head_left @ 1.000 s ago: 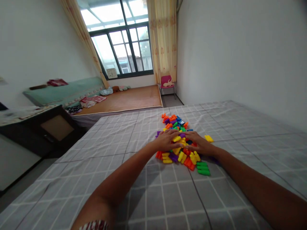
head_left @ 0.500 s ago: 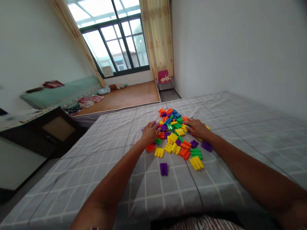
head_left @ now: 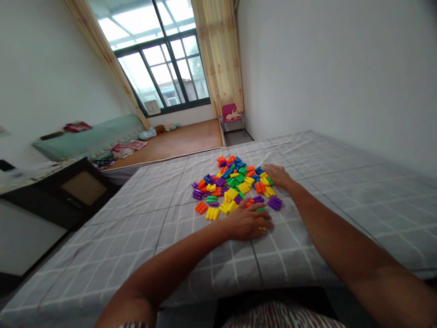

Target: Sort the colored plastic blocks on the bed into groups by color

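A heap of bright plastic building blocks [head_left: 235, 181], shaped like short joined tubes, lies on the checked grey cloth [head_left: 143, 237]. My left hand [head_left: 247, 221] rests palm down over the near side of the heap with fingers spread. Beneath its fingers, a green block and yellow pieces partly show; other blocks there are hidden. At the heap's right edge my right hand [head_left: 277, 175] lies with its fingers stretched out, beside yellow and green blocks. A purple block [head_left: 275, 202] sits just below that hand. Yellow blocks [head_left: 212, 213] and an orange block [head_left: 201, 207] lie at the near left.
Beyond the cloth stands a low bed [head_left: 184, 136] with a brown mat, under the window. A pink chair [head_left: 230, 112] holds a soft toy. To the left is a dark cabinet [head_left: 61, 196]; a white wall [head_left: 334, 68] runs along the right.
My left hand has moved from the heap's left side to its near edge, covering blocks there. My right hand stays at the right side. The loose purple block in front is no longer visible.
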`<action>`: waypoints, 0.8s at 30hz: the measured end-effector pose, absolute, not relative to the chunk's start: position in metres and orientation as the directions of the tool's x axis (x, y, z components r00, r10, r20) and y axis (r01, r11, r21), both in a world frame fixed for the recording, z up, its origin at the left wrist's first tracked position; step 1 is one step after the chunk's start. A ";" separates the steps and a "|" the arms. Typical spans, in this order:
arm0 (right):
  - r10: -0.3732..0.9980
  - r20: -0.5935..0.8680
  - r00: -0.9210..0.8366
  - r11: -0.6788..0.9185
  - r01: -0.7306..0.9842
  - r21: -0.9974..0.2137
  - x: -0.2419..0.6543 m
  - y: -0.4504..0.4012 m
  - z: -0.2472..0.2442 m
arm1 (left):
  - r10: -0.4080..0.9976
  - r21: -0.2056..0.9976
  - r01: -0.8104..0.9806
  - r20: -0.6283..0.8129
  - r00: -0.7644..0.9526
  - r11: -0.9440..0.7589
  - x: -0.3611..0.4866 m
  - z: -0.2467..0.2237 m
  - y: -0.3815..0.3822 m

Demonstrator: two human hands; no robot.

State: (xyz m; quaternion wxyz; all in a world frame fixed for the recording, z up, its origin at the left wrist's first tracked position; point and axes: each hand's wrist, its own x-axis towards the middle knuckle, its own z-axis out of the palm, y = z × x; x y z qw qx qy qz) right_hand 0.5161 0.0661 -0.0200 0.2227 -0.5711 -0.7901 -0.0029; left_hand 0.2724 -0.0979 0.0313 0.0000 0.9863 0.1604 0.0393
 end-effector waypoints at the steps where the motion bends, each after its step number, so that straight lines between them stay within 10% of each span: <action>1: 0.911 0.314 -0.267 0.355 0.896 -0.267 0.515 0.067 -0.023 | 0.358 -0.008 0.360 0.087 0.930 -0.933 0.268 0.029 -0.088; 10: 0.802 0.413 -0.432 0.593 0.488 -0.641 0.459 0.041 -0.009 | 0.804 -0.039 0.829 0.224 0.551 -0.558 0.205 0.025 -0.009; 19: 0.697 0.300 -0.651 0.704 0.543 -0.457 0.464 0.029 -0.017 | 0.894 0.004 0.920 0.239 0.380 -0.392 0.170 0.019 0.005; 24: 0.814 0.363 -0.454 0.573 0.523 -0.631 0.474 0.045 -0.019 | 0.948 0.076 0.964 0.216 0.235 -0.256 0.164 0.016 0.017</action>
